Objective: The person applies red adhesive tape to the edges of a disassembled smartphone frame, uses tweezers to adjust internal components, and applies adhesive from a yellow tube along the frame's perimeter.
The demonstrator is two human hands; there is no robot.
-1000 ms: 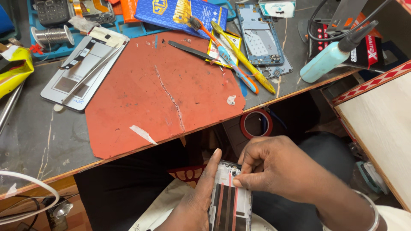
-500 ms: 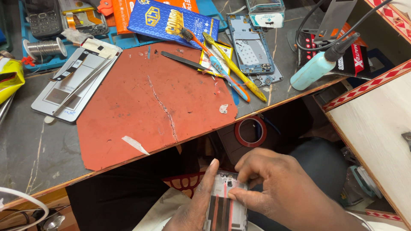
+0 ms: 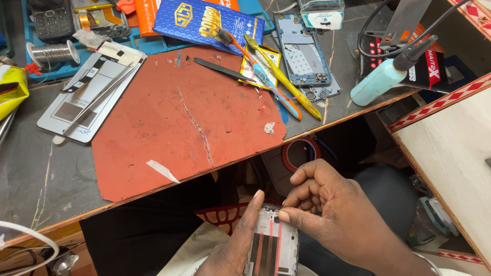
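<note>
Below the bench edge, over my lap, my left hand (image 3: pixel 236 240) holds a white phone frame (image 3: pixel 272 247) with thin red strips running down its inside. Its thumb lies along the frame's left side. My right hand (image 3: pixel 332 214) bends over the top right of the frame, with a fingertip pressing on the upper end of a red strip. The lower part of the frame is cut off by the picture's bottom edge.
A cracked red work mat (image 3: pixel 179 117) covers the grey bench. On the bench lie a silver phone back panel (image 3: pixel 87 97), black tweezers (image 3: pixel 220 69), two toothbrushes (image 3: pixel 276 76), a blue phone chassis (image 3: pixel 304 51), a light blue bottle (image 3: pixel 378 82), a solder spool (image 3: pixel 51 51). A red tape roll (image 3: pixel 302 153) sits below the edge.
Both hands stay on the phone frame in my lap. The view has shifted a little, so the bench items sit lower in the picture. My right fingers have curled closer to the frame's top.
</note>
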